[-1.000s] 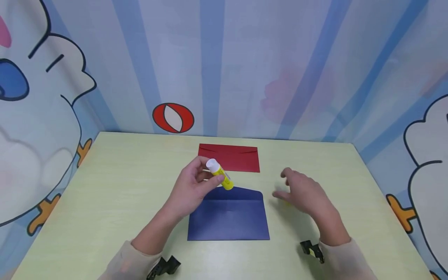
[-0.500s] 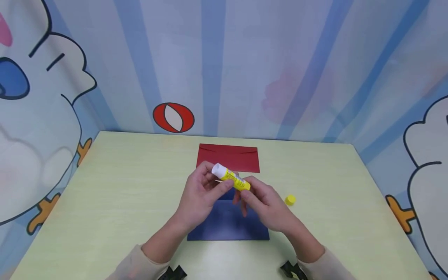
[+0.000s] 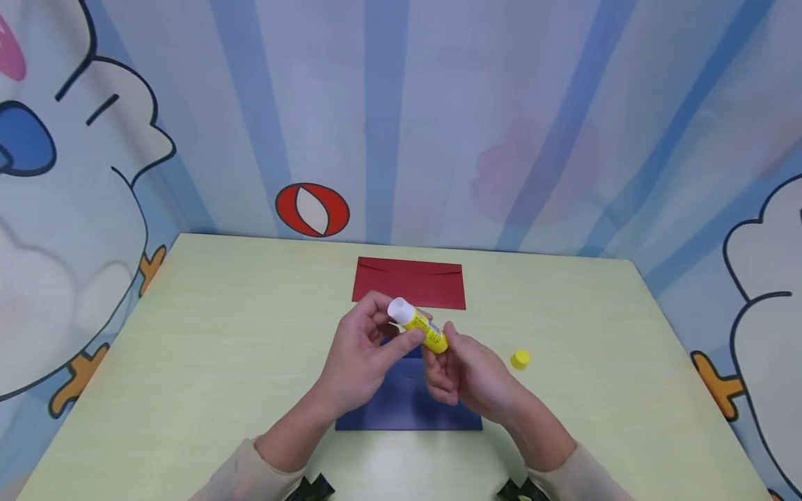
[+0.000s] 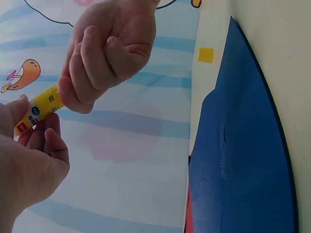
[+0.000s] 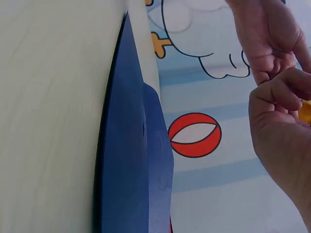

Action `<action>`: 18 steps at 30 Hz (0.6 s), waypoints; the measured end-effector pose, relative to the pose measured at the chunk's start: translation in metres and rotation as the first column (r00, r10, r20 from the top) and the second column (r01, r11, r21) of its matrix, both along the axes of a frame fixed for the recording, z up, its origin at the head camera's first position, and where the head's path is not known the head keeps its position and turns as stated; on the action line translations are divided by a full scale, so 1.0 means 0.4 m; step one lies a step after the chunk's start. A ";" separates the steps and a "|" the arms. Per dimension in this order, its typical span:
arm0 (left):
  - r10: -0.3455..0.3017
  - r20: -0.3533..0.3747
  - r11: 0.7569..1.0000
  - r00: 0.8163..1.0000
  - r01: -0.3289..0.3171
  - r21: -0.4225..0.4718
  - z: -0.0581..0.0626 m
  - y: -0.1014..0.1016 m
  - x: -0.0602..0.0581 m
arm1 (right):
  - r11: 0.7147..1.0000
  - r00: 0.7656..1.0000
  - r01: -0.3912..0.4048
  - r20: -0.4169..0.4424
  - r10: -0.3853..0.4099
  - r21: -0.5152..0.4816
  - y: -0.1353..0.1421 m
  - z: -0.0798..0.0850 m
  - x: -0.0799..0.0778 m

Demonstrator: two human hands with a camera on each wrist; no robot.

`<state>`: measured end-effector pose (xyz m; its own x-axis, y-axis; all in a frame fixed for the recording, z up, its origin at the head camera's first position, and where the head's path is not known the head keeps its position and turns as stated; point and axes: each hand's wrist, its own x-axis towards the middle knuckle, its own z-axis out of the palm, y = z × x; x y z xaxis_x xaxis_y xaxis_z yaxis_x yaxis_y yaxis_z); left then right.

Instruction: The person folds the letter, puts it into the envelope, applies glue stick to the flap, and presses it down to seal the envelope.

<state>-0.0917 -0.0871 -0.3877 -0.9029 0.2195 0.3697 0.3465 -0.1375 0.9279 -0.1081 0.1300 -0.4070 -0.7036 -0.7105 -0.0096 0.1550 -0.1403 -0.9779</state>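
A yellow glue stick (image 3: 426, 331) with a white upper end is held between both hands, above a blue envelope (image 3: 407, 403). My left hand (image 3: 363, 355) pinches its barrel between thumb and fingers. The right hand (image 3: 476, 376) grips the lower end with thumb and curled fingers. In the left wrist view the glue stick (image 4: 46, 104) spans from one hand to the other. The envelope's flap (image 5: 158, 160) lies folded open on its far side, as the right wrist view shows. On the table right of the hands sits a yellow cap (image 3: 520, 359).
A red envelope (image 3: 410, 282) lies flat behind the blue one. The pale table (image 3: 219, 334) ends at the back against a patterned curtain (image 3: 438, 139). Black wrist cameras (image 3: 523, 490) are on both forearms.
My right hand has come left from beside the cap and taken hold of the glue stick's lower end. Both hands have shifted slightly, and the right hand's fingers have changed position. The cap has come into view.
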 end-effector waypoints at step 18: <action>0.004 -0.024 1.000 1.000 -0.004 -0.024 -0.006 0.003 -0.002 | 0.999 0.996 0.017 0.089 -0.014 -0.033 0.001 -0.005 0.001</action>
<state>-0.0923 -0.0858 -0.3901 -0.8949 0.2248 0.3855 0.3687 -0.1141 0.9225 -0.1079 0.1304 -0.4092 -0.7121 -0.7004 -0.0488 0.2389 -0.1763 -0.9549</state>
